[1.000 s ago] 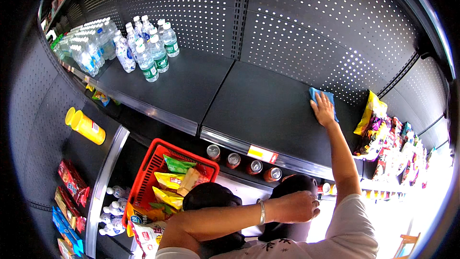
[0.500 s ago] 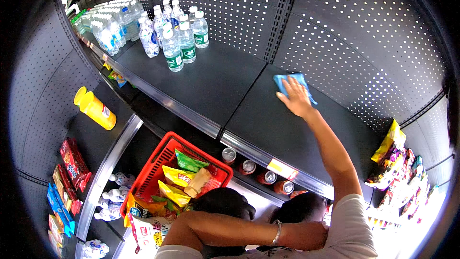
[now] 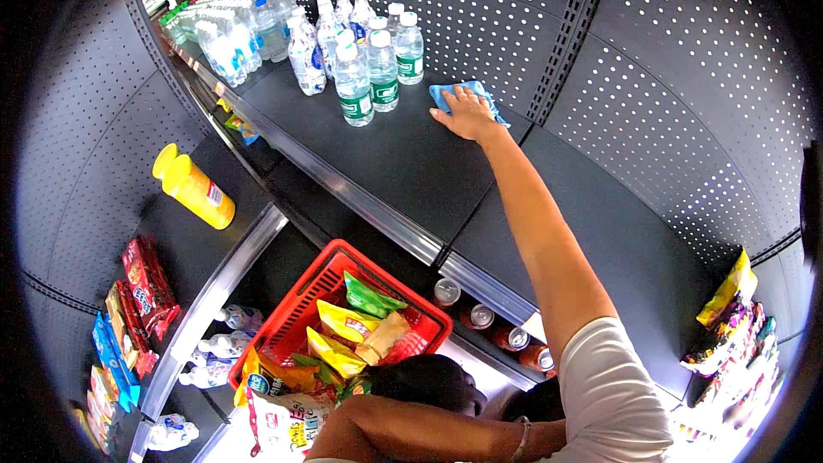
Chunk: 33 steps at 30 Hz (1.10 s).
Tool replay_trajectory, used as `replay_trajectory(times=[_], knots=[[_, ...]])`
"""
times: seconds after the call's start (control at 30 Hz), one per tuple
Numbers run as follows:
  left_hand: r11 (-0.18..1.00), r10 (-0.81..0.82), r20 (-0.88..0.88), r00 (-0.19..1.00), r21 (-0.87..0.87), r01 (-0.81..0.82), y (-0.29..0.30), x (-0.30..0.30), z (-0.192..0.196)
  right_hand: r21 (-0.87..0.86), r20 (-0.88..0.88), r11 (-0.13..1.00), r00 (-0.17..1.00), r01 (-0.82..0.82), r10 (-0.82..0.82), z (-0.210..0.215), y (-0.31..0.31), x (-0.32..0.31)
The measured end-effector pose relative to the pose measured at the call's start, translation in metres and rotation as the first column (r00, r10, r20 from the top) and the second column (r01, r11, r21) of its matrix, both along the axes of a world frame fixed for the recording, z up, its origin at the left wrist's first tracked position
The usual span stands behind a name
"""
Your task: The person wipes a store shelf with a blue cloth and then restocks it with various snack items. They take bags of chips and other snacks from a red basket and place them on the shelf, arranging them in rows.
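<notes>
My right hand (image 3: 470, 113) lies flat with spread fingers on a blue cloth (image 3: 446, 93), pressing it against the black shelf (image 3: 377, 163) near the perforated back panel. Just left of it stand several clear water bottles (image 3: 383, 77) with green labels and white caps. My left forearm crosses the bottom of the view, a bracelet (image 3: 523, 441) at its wrist. Only the back of my left hand (image 3: 549, 437) shows, beside the right sleeve; its fingers are hidden.
A red basket (image 3: 300, 291) of snack bags sits below the shelf's front edge, beside several drink cans (image 3: 482, 316). Yellow canisters (image 3: 199, 191) and packaged snacks (image 3: 147, 287) occupy the left shelf. More snack bags (image 3: 729, 317) stand at right. Rows of bottles (image 3: 231, 39) fill the far left.
My right hand has slid the blue cloth leftward along the shelf, across the seam and close to the bottles. The view has shifted, and my left hand shows less.
</notes>
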<state>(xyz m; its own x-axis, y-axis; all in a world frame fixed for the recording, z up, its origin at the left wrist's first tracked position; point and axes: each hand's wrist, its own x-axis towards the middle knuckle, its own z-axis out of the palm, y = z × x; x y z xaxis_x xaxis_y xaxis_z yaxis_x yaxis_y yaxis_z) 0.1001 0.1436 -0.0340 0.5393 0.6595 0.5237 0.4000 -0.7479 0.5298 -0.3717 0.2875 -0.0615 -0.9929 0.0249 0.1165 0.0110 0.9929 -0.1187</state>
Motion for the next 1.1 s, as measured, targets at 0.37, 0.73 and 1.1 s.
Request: replay_trajectory(times=[0.37, 0.73, 1.1], knots=[[1.0, -0.01, -0.013, 1.0, -0.011, 0.01, -0.004, 0.007, 0.001, 0.024, -0.013, 0.91, 0.91, -0.413, 0.414, -0.007, -0.078, 0.044], [0.999, -0.035, -0.033, 0.999, -0.036, 0.034, -0.013, 0.008, 0.0, -0.082, -0.074, 0.801, 0.805, -0.593, 0.589, -0.012, -0.131, 0.07], [0.998, -0.033, -0.016, 0.999, -0.048, 0.032, -0.011, 0.011, 0.003, 0.023, -0.06, 1.0, 0.998, 0.009, -0.007, -0.005, 0.052, 0.064]])
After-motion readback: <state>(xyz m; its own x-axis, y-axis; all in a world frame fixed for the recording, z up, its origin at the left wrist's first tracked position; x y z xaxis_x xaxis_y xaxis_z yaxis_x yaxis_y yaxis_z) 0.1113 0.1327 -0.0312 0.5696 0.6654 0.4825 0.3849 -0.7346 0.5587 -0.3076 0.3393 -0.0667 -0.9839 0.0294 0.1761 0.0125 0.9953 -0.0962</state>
